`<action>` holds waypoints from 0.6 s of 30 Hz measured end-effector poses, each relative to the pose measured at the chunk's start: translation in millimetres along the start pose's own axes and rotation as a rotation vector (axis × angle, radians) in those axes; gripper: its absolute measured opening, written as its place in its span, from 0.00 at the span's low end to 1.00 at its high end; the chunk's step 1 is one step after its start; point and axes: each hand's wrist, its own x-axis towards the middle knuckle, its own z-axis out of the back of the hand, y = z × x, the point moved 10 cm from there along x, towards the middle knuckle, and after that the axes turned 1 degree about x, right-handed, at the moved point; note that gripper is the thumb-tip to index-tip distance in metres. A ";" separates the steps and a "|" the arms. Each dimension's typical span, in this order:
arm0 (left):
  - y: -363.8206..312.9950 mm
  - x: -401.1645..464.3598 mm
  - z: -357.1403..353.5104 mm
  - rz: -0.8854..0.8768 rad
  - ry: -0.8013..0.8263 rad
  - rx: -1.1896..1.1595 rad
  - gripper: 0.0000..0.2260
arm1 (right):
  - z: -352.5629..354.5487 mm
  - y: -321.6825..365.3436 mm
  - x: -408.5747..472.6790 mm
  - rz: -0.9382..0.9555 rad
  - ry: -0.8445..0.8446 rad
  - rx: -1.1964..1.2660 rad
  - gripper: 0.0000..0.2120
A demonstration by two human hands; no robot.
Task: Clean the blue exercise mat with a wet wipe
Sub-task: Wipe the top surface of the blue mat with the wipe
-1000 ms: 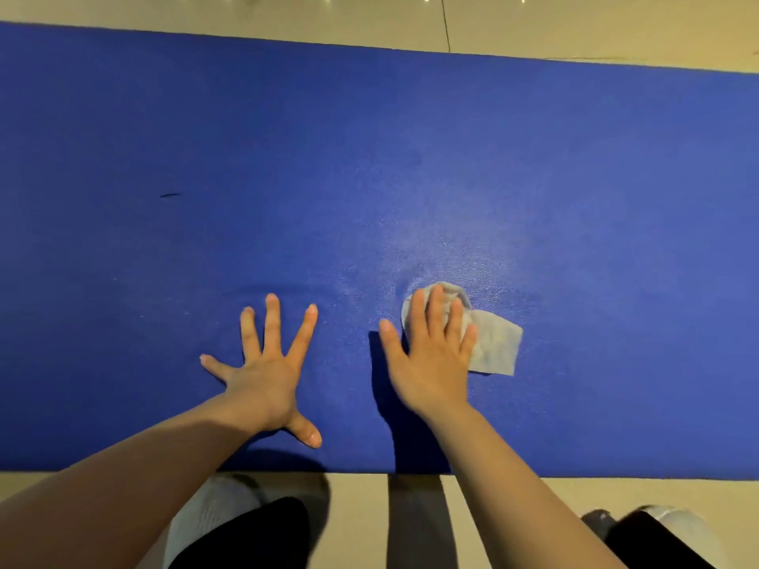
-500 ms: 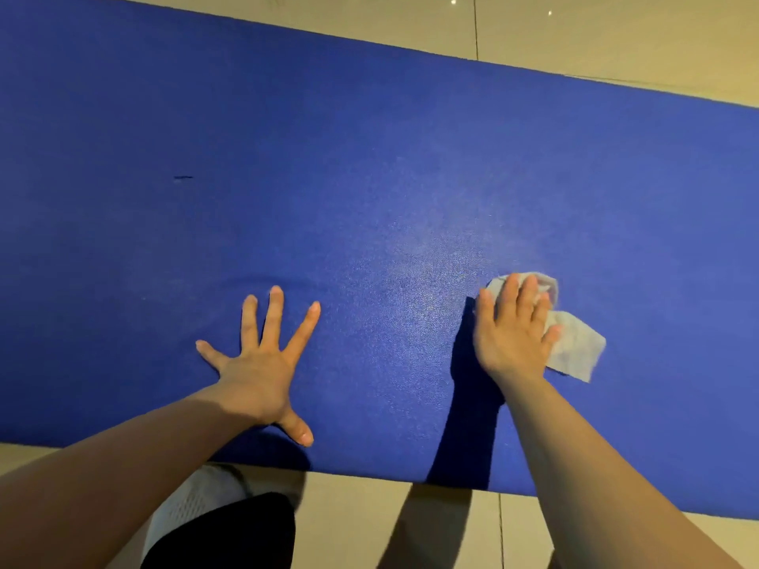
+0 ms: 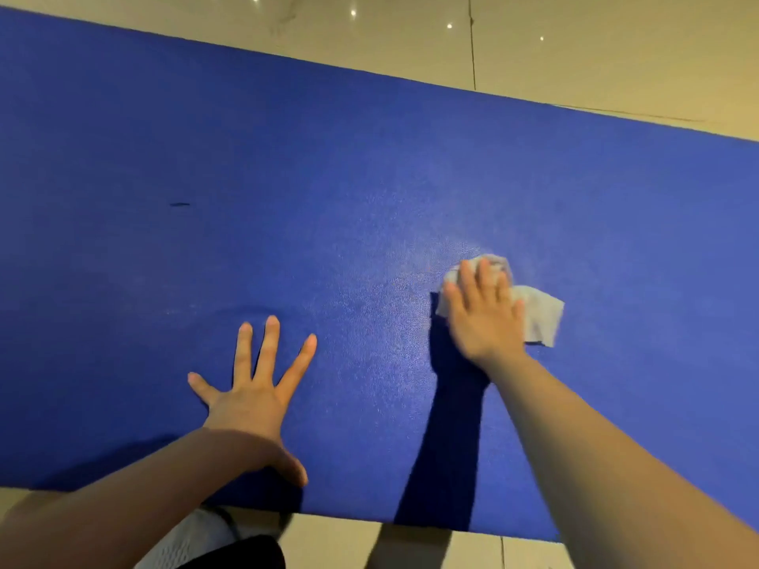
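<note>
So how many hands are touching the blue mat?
2. The left hand lies flat with its fingers spread, near the mat's front edge. The right hand is further right, pressing the wet wipe onto the mat.

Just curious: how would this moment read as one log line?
left hand flat on mat | right hand presses wipe | dark mark unwiped

My left hand lies flat on the blue mat, fingers spread wide, near its close edge. My right hand presses flat on a crumpled wet wipe, fingers straight; the wipe sticks out past my fingertips and to the right. A small dark mark sits on the mat far to the left. Beige tiled floor borders the mat.
</note>
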 end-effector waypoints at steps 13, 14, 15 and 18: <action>-2.9 3.9 5.5 0.017 -0.007 0.000 0.63 | -26.4 177.4 -32.6 0.410 0.206 0.014 0.31; -5.7 4.5 7.4 0.009 -0.027 -0.038 0.61 | -25.9 179.1 -30.4 0.448 0.226 0.006 0.30; -7.6 5.4 11.2 0.005 -0.058 -0.095 0.57 | -23.0 173.1 -23.8 0.463 0.225 0.007 0.29; -6.9 3.6 36.4 0.007 -0.229 -0.274 0.38 | -2.3 113.3 12.4 0.341 0.102 -0.047 0.37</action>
